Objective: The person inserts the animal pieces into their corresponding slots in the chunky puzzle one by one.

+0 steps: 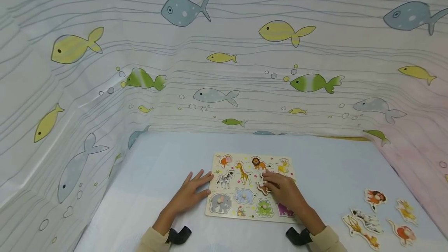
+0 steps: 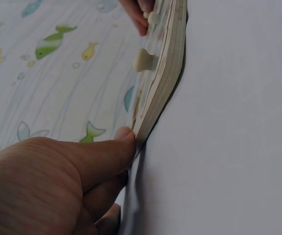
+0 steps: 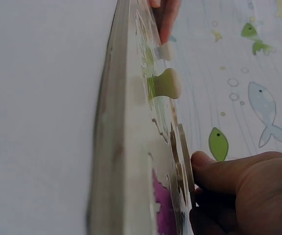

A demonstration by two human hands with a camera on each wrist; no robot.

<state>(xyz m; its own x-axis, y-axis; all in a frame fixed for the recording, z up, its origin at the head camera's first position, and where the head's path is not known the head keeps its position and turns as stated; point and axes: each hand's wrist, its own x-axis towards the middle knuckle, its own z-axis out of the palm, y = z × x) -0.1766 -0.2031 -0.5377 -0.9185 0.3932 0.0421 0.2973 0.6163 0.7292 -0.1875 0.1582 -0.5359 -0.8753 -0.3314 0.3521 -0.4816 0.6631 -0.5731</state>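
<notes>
A wooden animal puzzle board [image 1: 229,210] lies on the table. My left hand [image 1: 190,191] rests beside its left edge with the fingers spread, and in the left wrist view the thumb [image 2: 109,152] touches the board's side. Over the board's right half, my right hand [image 1: 288,193] pinches a thin wooden puzzle piece [image 3: 187,164] between thumb and fingers. That piece stands slightly raised from the board in the right wrist view; the hand partly covers it. A brown animal [image 1: 263,188] shows at the fingertips. Knobbed elephant [image 1: 220,204], blue animal [image 1: 244,196] and frog [image 1: 265,208] pieces sit along the lower board.
Loose pieces lie on the table at the right: lion [image 1: 376,196], zebra [image 1: 366,221], giraffe [image 1: 357,228], monkey [image 1: 405,233] and a yellow animal [image 1: 406,210]. Behind the white table [image 1: 168,154] hangs a fish-patterned curtain [image 1: 245,81].
</notes>
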